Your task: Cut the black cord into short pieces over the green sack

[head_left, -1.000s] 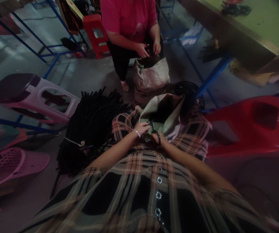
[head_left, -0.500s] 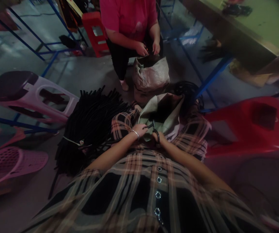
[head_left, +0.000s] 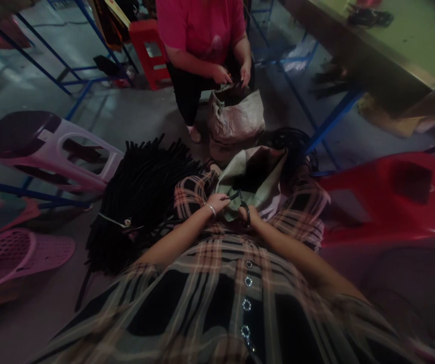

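Note:
Between my knees stands an open pale sack (head_left: 229, 174), its inside dark. Over its near edge my left hand (head_left: 221, 202) pinches a short black strip (head_left: 234, 195). My right hand (head_left: 250, 216) is closed round the handles of black scissors (head_left: 246, 206), whose blades point away from me near the strip's end. Whether the blades touch the strip I cannot tell. To the left of my leg lies a large bundle of long black strips (head_left: 141, 187), with a pale tie (head_left: 114, 220) round it.
Across from me a person in a pink shirt (head_left: 205, 35) works over another sack (head_left: 236, 116). A purple stool (head_left: 88, 146) and a pink basket (head_left: 50, 250) are on the left. A red stool (head_left: 384, 202) stands on the right, below a table (head_left: 376, 55).
My right hand and the scissors have moved slightly away from the left hand, and the blades now sit apart from where they crossed the strip. My left hand stays nearly in place.

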A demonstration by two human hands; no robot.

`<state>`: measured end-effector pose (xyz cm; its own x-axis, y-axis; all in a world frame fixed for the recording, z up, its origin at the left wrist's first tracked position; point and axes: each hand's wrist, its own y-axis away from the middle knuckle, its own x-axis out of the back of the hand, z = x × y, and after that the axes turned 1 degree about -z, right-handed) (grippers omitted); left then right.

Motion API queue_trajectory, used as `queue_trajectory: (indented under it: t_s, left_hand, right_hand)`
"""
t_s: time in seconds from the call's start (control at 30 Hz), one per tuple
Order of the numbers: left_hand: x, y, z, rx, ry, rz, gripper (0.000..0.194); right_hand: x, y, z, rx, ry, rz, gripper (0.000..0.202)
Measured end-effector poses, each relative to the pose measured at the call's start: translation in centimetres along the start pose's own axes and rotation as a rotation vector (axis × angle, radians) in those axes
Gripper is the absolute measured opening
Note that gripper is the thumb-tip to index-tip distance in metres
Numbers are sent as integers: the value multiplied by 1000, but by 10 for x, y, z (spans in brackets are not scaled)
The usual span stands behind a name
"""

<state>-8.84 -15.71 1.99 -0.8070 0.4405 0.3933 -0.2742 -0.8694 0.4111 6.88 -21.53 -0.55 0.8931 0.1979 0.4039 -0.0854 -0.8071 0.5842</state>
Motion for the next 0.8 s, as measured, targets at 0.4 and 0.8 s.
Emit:
queue_trajectory:
  t_s: [0.4,0.8]
  left_hand:
    - [6,5,13,171,257,-34,31]
    - [-6,4,9,112,282,-57,19]
  right_hand:
    - [-9,6,-10,-123,-282,-263,15]
    - [-7,7,-7,-68,-427,-359,8]
